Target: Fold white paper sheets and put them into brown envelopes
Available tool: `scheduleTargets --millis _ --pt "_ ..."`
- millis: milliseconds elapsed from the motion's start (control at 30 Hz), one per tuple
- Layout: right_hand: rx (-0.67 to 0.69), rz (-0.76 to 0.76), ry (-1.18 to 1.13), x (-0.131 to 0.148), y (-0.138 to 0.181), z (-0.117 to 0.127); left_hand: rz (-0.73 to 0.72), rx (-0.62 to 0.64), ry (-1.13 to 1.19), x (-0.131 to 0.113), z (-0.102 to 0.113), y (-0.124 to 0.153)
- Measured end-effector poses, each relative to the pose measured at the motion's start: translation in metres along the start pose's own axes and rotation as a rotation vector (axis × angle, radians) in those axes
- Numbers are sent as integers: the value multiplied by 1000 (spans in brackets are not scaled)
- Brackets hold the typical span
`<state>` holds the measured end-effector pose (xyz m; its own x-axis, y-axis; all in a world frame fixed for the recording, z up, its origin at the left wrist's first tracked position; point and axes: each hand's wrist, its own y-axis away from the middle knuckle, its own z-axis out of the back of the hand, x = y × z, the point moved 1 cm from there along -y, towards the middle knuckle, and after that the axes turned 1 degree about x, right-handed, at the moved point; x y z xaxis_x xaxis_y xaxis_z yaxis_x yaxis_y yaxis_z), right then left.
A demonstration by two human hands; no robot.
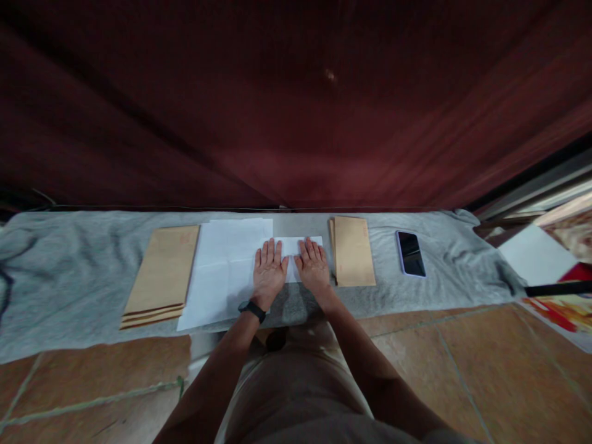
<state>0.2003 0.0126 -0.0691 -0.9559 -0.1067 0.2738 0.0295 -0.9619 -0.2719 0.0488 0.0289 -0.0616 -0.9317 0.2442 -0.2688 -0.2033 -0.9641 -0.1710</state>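
Note:
A small white sheet of paper (296,243), which looks folded, lies in front of me on the grey cloth. My left hand (269,266) rests flat on its left part, fingers stretched out, with a dark watch at the wrist. On the right part my right hand (313,264) lies palm down, its fingers also straight. Larger white sheets (222,265) with crease lines spread to the left, partly under or beside my left hand. Close to my right hand is a small pile of brown envelopes (354,251).
A stack of larger brown envelopes (161,268) lies at the left. Toward the right is a phone (411,253) with a pale purple edge. The grey cloth (456,259) covers a narrow bench against a dark red surface (296,123). Tiled floor (416,351) shows below.

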Motion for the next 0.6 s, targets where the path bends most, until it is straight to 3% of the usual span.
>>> scheduleTargets --millis 367,467,600 --pt "5 9 9 -8 6 1 97 -119 12 21 15 18" --pt "28 -4 10 -7 6 2 21 -108 61 3 16 15" --pt "100 12 39 -8 8 5 -204 48 151 -36 5 6"
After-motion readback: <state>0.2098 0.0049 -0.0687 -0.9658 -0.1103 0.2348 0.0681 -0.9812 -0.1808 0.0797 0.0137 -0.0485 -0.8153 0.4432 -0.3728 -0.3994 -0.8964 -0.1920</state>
